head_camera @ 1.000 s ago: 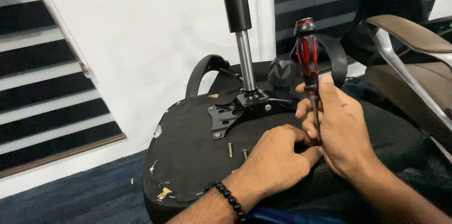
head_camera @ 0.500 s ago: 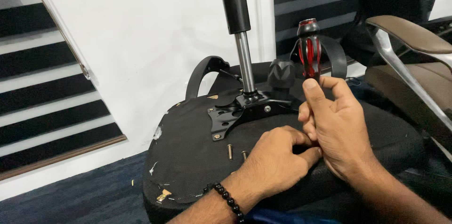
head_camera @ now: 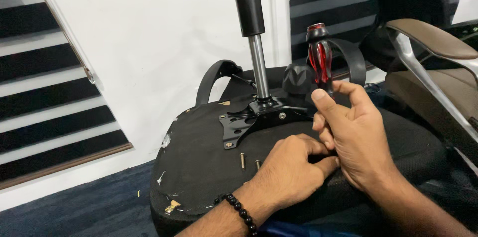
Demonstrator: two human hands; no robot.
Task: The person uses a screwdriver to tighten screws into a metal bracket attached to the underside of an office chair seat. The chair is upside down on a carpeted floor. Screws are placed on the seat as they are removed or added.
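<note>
While the left hand [head_camera: 289, 167] presses flat on the underside of the upturned chair seat [head_camera: 199, 167], its fingers are curled low against the fabric, and what they pin, if anything, cannot be told. The right hand [head_camera: 356, 137] grips the red-and-black screwdriver [head_camera: 319, 58] by the lower handle, fingers wrapped closed round it and thumb up along the side; the shaft and tip are hidden behind both hands.

Compared with one second ago, the right hand has slid down the tool: the handle then stood mostly covered by the fingers, and it now rises well clear above the thumb. Half a second ago the hand was midway in this shift. The left hand has not moved, and the beaded bracelet [head_camera: 239, 209] sits at the same spot on the wrist. Judged from this, the grip is being reset between turns, so the driving work at the seat's right part is ongoing, not finished.

Two screws [head_camera: 250, 161] stand upright in the seat just left of the left hand, near the black mounting plate [head_camera: 249, 120] at the foot of the gas cylinder [head_camera: 259, 72]. Torn scraps show along the seat's left edge.
</note>
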